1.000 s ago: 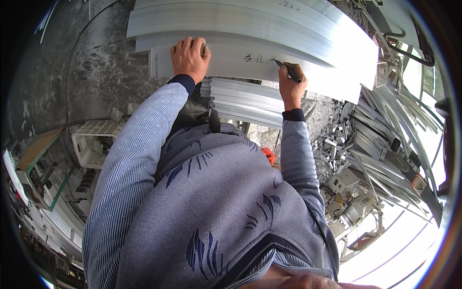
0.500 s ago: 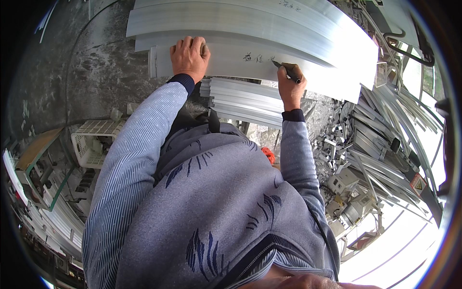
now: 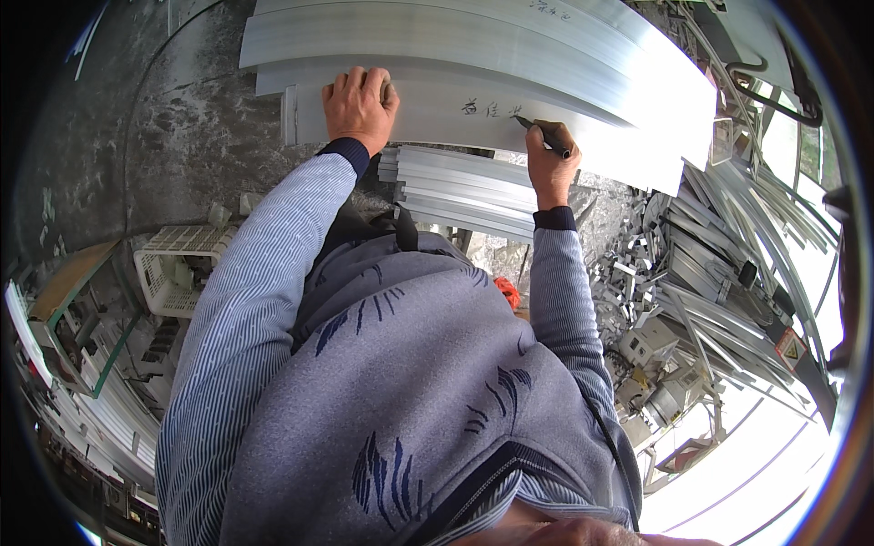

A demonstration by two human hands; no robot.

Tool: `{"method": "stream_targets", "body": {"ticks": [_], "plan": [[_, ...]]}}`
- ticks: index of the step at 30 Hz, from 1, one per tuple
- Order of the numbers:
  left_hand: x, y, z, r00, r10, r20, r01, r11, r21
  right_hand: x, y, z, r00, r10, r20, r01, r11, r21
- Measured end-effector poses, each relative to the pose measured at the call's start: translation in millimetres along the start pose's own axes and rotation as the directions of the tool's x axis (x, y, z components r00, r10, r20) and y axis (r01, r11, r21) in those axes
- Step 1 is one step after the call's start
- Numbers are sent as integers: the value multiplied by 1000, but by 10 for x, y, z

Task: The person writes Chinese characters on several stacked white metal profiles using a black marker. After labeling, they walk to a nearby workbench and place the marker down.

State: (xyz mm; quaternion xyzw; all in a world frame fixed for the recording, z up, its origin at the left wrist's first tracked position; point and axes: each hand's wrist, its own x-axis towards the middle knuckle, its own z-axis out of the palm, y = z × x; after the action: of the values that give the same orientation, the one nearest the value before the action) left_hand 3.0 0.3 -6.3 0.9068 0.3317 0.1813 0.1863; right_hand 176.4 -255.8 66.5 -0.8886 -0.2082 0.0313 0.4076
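My right hand [image 3: 550, 168] grips a black marker pen [image 3: 555, 144], its tip down on a long silver-white metal panel [image 3: 428, 123]. Dark handwritten characters [image 3: 490, 109] run along the panel just left of the tip. Farther left, my left hand [image 3: 359, 111] rests knuckles-up on the same panel with its fingers curled in. Whether anything is inside those fingers is hidden.
More long metal panels [image 3: 410, 41] lie beyond, one with writing. Narrower metal bars [image 3: 464, 187] are stacked nearer me. On the right are offcuts [image 3: 628, 264], long profiles [image 3: 719, 218] and machinery [image 3: 669, 396]. A white plastic crate [image 3: 168, 289] stands at left.
The marker has added strokes to the last character, its tip shifting very slightly. My left hand stays at nearly the same place on the panel.
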Motion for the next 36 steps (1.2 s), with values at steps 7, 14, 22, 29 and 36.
{"method": "stream_targets", "body": {"ticks": [7, 14, 22, 29, 36], "plan": [[-3, 2, -13, 1000, 0, 14, 0, 1000, 8, 9, -31, -23, 1000, -28, -7, 28, 999, -32], [2, 6, -25, 999, -6, 37, 6, 1000, 3, 10, -32, -46, 999, 34, -35, -36, 997, -63], [2, 23, -21, 1000, -3, -3, 3, 1000, -14, 104, 32, -82, 994, 91, -60, -91, 996, -2], [9, 29, -20, 1000, 0, -22, -1, 1000, -8, 114, 45, -96, 993, 111, -38, -112, 993, -34], [5, 11, -9, 1000, -10, 18, 9, 1000, 9, 130, 39, -93, 996, 70, -64, -74, 995, -71]]}}
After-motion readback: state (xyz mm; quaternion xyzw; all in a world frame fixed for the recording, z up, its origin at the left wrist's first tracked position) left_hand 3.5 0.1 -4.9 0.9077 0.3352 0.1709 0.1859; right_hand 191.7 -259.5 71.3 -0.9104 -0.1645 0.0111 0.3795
